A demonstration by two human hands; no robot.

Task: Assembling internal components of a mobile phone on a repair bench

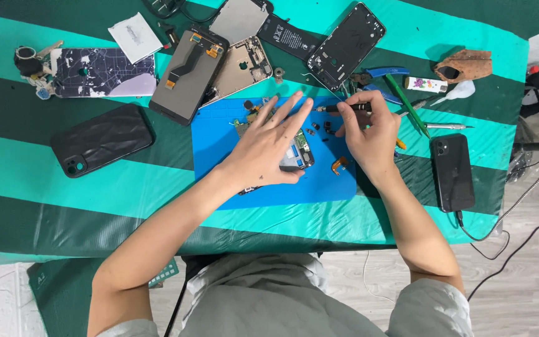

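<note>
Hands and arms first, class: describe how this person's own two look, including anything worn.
Both forearms are bare to above the elbow, ending in short, light grey sleeves. The left hand and right hand wear no gloves; no rings or watch show. Small dark marks sit near the left wrist.

Bright, even overhead light; soft shadows, sharp focus throughout.

My left hand (269, 146) lies on the circuit board (299, 153) at the mat's (219, 140) centre — my right hand (369, 134) at three o'clock. A cased phone (102, 139) sits at nine, another phone (452, 172) further right, and a screen panel (188, 73) at eleven.
</note>
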